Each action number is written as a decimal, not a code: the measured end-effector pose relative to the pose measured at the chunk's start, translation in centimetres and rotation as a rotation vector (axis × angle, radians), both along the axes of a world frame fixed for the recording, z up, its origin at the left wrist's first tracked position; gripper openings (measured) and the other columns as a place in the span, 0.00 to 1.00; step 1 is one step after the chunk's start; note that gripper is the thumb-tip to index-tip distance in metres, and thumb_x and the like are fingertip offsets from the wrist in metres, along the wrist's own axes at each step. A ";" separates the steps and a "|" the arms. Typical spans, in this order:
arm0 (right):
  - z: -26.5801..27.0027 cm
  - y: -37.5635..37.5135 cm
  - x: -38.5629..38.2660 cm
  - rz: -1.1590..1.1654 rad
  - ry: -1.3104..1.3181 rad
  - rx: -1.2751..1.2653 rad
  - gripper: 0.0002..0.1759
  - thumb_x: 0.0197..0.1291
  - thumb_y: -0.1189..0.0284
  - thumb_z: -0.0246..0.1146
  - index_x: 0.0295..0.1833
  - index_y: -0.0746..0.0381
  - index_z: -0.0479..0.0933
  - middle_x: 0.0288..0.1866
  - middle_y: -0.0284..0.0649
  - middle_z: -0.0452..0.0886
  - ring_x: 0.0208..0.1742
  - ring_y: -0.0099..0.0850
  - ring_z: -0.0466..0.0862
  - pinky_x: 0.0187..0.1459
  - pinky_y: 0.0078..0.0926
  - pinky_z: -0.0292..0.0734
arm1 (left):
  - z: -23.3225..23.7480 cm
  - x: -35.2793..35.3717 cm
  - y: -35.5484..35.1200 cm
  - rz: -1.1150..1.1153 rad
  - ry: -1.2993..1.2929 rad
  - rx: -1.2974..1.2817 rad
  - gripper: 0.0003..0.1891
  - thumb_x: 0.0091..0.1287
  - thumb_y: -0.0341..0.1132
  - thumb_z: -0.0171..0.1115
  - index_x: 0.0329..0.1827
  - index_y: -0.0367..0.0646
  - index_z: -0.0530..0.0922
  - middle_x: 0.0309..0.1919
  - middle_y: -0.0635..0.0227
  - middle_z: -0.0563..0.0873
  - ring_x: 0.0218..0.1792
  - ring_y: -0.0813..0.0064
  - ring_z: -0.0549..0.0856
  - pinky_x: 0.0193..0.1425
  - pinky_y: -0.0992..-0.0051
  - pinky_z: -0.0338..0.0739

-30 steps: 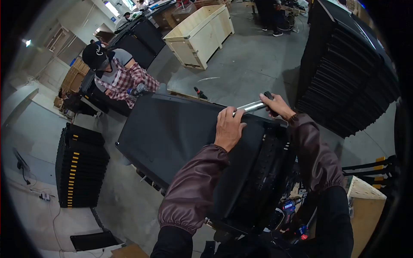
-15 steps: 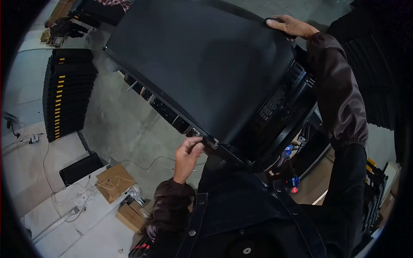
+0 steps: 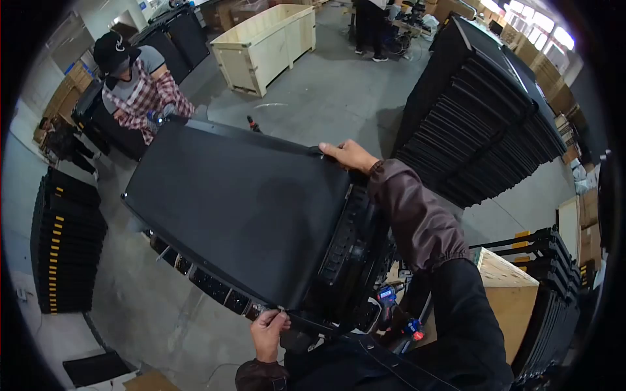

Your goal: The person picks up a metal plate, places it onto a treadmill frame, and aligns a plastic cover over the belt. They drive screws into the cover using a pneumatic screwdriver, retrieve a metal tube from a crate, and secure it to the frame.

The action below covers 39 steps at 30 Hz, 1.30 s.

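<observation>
Panel point(image 3: 235, 202), one, black: right hand point(image 3: 352, 156) clasps far edge; left hand point(image 3: 267, 333) pinched at corner, contents unclear; two power tools point(image 3: 387, 294).

Upper-right windows point(image 3: 540, 29) glare; the fisheye edges go black.

The big black panel point(image 3: 228, 208) is plain and dull, shaped like a long box top. It lies with its wide side up, slanting across the middle of the view. A narrow strip point(image 3: 225, 131) runs along its far edge. A small shiny dot point(image 3: 124, 195) sits at its left corner.
</observation>
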State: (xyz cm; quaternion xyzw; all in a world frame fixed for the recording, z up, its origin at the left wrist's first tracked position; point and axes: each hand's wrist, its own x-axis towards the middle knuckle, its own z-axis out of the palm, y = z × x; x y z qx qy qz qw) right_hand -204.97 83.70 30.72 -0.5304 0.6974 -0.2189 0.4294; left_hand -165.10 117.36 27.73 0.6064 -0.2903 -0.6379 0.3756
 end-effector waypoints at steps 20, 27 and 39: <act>-6.0 10.1 -7.1 -0.515 -0.076 -0.331 0.20 0.58 0.59 0.74 0.26 0.65 0.83 0.20 0.29 0.78 0.23 0.18 0.74 0.27 0.24 0.66 | 2.0 -5.6 3.5 -0.147 -0.608 -0.565 0.07 0.62 0.22 0.73 0.38 0.32 0.83 0.29 0.62 0.86 0.28 0.74 0.86 0.36 0.75 0.80; -7.9 8.9 -8.5 -0.495 -0.037 -0.336 0.25 0.57 0.50 0.72 0.30 0.65 0.86 0.25 0.31 0.84 0.30 0.22 0.81 0.38 0.24 0.75 | -0.1 -5.3 2.7 -0.177 -0.501 -0.407 0.08 0.62 0.24 0.74 0.39 0.32 0.82 0.29 0.61 0.86 0.28 0.77 0.83 0.34 0.74 0.77; -7.3 9.9 -7.8 -0.439 -0.020 -0.430 0.31 0.60 0.44 0.71 0.31 0.66 0.85 0.27 0.30 0.83 0.33 0.19 0.79 0.39 0.22 0.73 | 0.8 -5.6 1.7 -0.405 -0.764 -0.633 0.09 0.62 0.24 0.74 0.41 0.32 0.81 0.30 0.59 0.83 0.28 0.65 0.83 0.34 0.69 0.77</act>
